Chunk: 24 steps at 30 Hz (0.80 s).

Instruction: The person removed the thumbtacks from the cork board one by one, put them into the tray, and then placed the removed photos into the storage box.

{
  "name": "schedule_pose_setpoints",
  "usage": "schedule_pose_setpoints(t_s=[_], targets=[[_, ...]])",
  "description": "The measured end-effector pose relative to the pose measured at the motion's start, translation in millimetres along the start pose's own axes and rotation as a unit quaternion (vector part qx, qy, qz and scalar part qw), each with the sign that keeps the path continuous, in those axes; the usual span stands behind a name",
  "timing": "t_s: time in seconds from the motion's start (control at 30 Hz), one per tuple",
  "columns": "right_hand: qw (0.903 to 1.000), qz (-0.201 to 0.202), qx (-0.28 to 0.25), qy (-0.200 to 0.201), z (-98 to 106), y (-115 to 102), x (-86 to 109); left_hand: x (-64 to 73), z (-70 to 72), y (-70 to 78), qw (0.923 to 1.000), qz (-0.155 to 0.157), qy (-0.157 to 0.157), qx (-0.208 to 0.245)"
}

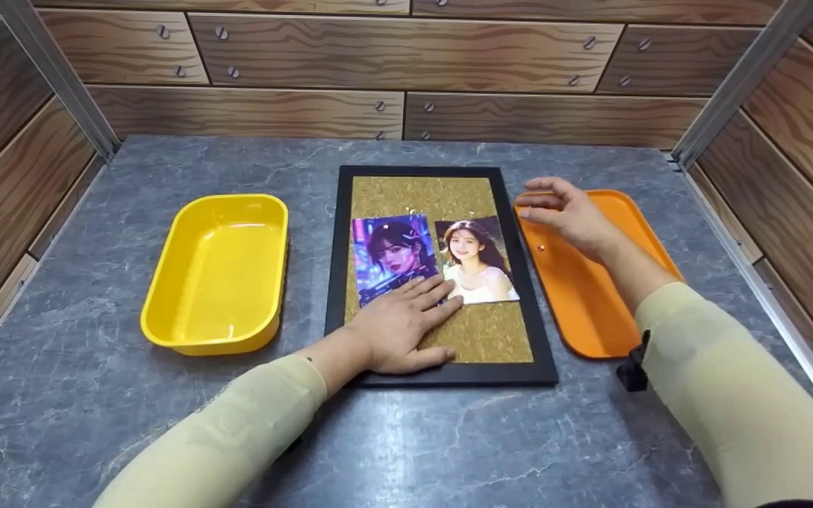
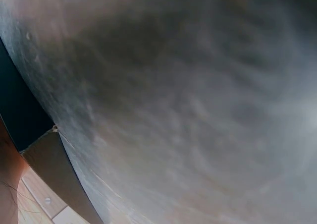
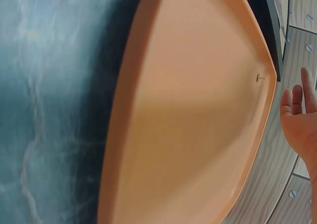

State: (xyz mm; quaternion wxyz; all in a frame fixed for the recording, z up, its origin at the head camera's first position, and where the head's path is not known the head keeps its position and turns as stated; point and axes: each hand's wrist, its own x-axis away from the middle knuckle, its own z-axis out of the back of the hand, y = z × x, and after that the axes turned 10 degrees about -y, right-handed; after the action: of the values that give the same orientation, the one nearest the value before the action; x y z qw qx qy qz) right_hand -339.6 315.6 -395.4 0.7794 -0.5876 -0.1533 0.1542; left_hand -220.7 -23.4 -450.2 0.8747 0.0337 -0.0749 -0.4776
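Observation:
A black-framed cork board (image 1: 406,192) lies on the table with two pictures on it: a purple-blue picture of a dark-haired figure (image 1: 392,247) and a photo of a person in white (image 1: 480,261). My left hand (image 1: 403,328) rests flat on the board, fingers spread over the lower edges of both pictures. Small shiny specks show near the pictures' tops. Over the far left corner of an orange tray (image 1: 590,310) hovers my right hand (image 1: 569,215), its fingers loosely bent with nothing between them. One thumbtack (image 3: 260,78) lies in that tray by its edge.
A deep yellow bin (image 1: 216,282) stands left of the board. The grey marbled table (image 1: 406,437) is bounded by wood-patterned walls (image 1: 406,56) and metal posts. The left wrist view is mostly a blurred grey surface.

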Motion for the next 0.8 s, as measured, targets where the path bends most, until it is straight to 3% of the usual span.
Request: schedule_pose_setpoints(t_s=[0.4,0.8], targets=[[0.9993,-0.025,-0.003,-0.028,-16,-2,-11.6,0.9,1.0,0.4,1.0,0.005,-0.006,0.002],[0.997,-0.046,0.044,-0.044,-21,1,-13.0,-0.7,0.1,-0.3,1.0,0.002,-0.004,0.001]])
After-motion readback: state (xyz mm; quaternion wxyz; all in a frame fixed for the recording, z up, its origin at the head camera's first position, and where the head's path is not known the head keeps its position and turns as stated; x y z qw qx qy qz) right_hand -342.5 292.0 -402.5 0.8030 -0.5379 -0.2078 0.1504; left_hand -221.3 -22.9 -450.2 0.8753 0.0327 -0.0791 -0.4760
